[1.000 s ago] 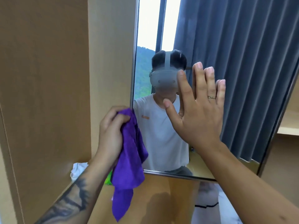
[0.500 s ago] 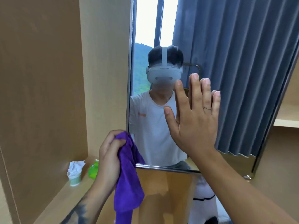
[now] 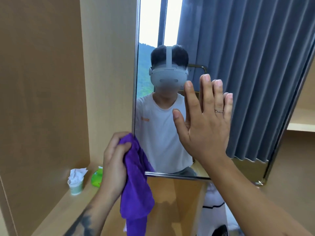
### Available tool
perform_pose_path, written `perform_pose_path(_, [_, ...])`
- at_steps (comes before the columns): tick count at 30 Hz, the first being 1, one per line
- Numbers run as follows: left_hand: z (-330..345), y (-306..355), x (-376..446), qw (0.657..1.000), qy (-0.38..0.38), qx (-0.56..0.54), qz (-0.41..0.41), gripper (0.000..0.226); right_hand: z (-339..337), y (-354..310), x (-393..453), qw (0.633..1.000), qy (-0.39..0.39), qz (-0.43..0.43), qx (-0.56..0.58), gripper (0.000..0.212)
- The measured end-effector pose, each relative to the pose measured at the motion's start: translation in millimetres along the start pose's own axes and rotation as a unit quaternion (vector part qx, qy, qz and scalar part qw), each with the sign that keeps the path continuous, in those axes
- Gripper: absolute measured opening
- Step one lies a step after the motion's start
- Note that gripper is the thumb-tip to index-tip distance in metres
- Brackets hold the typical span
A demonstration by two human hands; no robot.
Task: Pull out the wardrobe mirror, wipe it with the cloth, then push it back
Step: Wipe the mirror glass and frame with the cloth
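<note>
The mirror [image 3: 230,57] stands pulled out from the wardrobe [image 3: 51,82]. Your right hand [image 3: 202,126] lies flat against the glass, fingers straight. Your left hand [image 3: 114,159] clutches the cloth [image 3: 138,184] at the mirror's left edge. Pulling out appears done; pushing back remains.

We see a solid purple cloth [image 3: 136,181], plain and unpatterned. The mirror [image 3: 252,68] has a silver-grey frame and gives back a blue-grey curtain ribbed with darker vertical folds, a white shirt with a small orange mark, a pale grey headset, green hills and a white sky. The wardrobe [image 3: 42,82] panels are light tan wood. On its shelf we note a white cup [image 3: 76,184] with a pale green band and a bright green packet [image 3: 97,177]. Our left forearm [image 3: 83,222] carries a dark tattoo.
</note>
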State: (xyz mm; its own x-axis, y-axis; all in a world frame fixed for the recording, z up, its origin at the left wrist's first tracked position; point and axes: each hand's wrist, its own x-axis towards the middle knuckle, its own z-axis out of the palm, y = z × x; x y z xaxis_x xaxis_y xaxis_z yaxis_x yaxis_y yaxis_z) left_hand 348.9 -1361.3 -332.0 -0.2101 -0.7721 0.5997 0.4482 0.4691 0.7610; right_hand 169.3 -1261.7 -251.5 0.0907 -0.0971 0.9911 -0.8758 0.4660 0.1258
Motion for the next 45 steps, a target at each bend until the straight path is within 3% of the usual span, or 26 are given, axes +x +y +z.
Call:
perform_pose_path(6, [-11,-30,-41,0.998,0.022,-0.013,-0.052,0.026,-1,0,1,1.0,0.003,0.002,0.002,0.063])
perform_pose_path(15, [7,20,16,0.999,0.013,-0.011,0.029,0.022,-2,-1,1,1.0,0.0,0.002,0.009,0.062])
perform_pose_path(21, [-6,-32,-38,0.992,0.051,-0.08,-0.081,0.024,-2,-3,-1,1.0,-0.001,0.002,0.008,0.063])
perform_pose_path(25, [-4,-48,-66,0.95,0.063,-0.213,-0.218,0.026,-2,-2,-2,1.0,-0.001,0.004,0.012,0.063])
perform_pose_path(28, [-3,-44,-58,0.955,0.073,-0.209,-0.195,0.025,-3,-1,-1,1.0,-0.007,-0.002,0.014,0.063])
perform_pose_path(31, [-6,-25,-30,0.974,0.092,-0.171,-0.121,0.023,-2,-1,-2,1.0,-0.009,-0.004,0.014,0.063])
perform_pose_path(35, [-2,-3,4,0.988,0.054,-0.127,-0.068,0.023,0,0,-3,1.0,-0.001,-0.004,0.01,0.063])
perform_pose_path(43, [-3,-32,-45,0.947,0.057,-0.227,-0.219,0.017,-1,-1,-4,1.0,0.003,-0.002,0.008,0.063])
perform_pose_path(45, [-1,-34,-58,0.925,0.04,-0.261,-0.272,0.031,-1,-1,-4,1.0,0.007,0.0,0.008,0.063])
